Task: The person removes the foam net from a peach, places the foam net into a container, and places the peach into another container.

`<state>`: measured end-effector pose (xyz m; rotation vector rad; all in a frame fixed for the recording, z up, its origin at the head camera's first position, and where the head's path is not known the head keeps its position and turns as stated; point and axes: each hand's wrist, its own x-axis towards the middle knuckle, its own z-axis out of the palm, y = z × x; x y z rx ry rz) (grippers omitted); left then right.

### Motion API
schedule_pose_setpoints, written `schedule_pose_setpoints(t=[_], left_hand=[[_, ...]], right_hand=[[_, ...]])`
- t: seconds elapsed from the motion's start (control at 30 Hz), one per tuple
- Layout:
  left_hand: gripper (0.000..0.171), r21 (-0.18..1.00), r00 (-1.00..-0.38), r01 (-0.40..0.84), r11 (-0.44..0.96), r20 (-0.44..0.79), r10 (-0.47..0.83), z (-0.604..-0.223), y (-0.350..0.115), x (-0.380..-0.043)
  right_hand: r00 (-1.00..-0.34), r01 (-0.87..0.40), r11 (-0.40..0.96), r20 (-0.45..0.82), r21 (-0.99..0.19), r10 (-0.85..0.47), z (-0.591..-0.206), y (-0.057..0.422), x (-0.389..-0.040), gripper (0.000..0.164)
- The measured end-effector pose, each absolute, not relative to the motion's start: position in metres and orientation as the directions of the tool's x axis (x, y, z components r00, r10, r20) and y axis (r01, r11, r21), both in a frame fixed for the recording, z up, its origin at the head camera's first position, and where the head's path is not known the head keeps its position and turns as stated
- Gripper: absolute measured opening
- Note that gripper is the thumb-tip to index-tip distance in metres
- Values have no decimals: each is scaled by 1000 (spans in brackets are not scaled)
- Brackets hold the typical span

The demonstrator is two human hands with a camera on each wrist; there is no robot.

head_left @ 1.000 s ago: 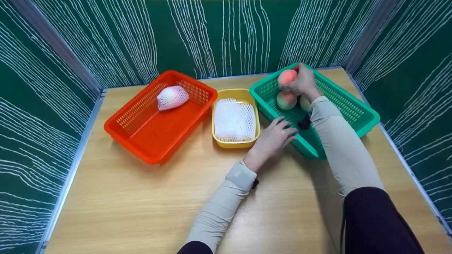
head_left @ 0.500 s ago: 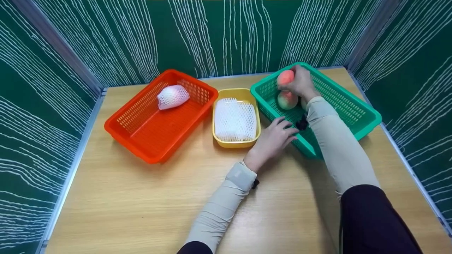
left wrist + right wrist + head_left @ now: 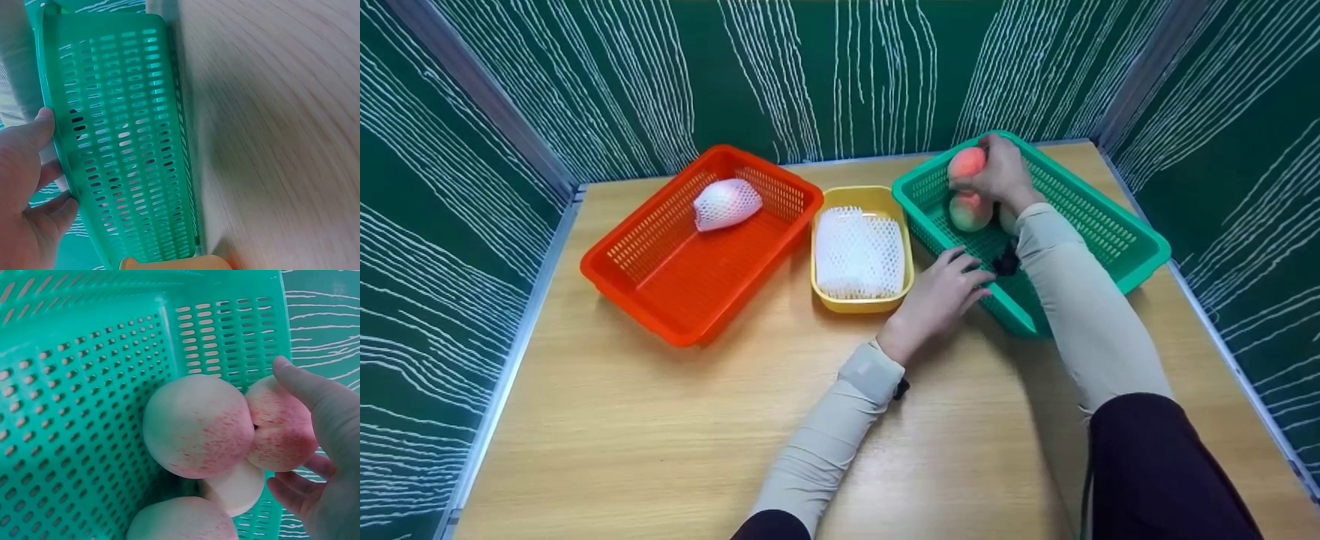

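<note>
My right hand (image 3: pixel 999 176) holds a pink peach (image 3: pixel 966 163) at the far left corner of the green basket (image 3: pixel 1110 191). In the right wrist view, thumb and fingers lie on either side of this peach (image 3: pixel 283 424); it seems to touch a larger peach (image 3: pixel 197 427). Two more peaches show there, one partly hidden behind the larger one and another cut by the bottom edge. My left hand (image 3: pixel 937 292) rests its fingertips on the green basket's near rim, as the left wrist view also shows.
A yellow bin (image 3: pixel 861 305) with white foam nets (image 3: pixel 859 255) stands left of the green basket. Further left is an orange basket (image 3: pixel 690 285) holding a peach in a foam net (image 3: pixel 727 204). Green panels with white lines (image 3: pixel 877 82) enclose the table's back and sides.
The right hand and its peach have shifted only slightly left and stay over the basket's far corner. The left hand remains on the near rim.
</note>
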<state>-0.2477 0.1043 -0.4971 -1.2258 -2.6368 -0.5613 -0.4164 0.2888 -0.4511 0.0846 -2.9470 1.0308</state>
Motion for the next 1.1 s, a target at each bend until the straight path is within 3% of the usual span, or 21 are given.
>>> schedule_pose_setpoints(t=[0.2,0.37,0.5,0.7,0.9,1.1], left_hand=[[34,220,-631,774,594,339,698,-498,106,-248],[35,189,-615,785,590,355,704,-499,106,-249],[37,231,-632,775,589,325,704,-496,102,-248],[39,233,-636,772,592,262,726,-492,98,-247],[35,168,-611,790,589,284,739,-485,95,-243],[30,107,-607,791,602,253,753,-457,85,-229]], right_hand=[[-997,-75,780,74,-621,-37,-421,289,-406,86],[-981,-180,794,169,-581,-99,-393,282,-389,59],[-962,-257,808,225,-531,-158,-371,270,-370,35],[-912,-383,795,328,-470,-245,-350,251,-335,15],[-810,-551,726,473,-410,-347,-349,238,-298,6],[-770,-609,671,517,-423,-373,-350,236,-268,5]])
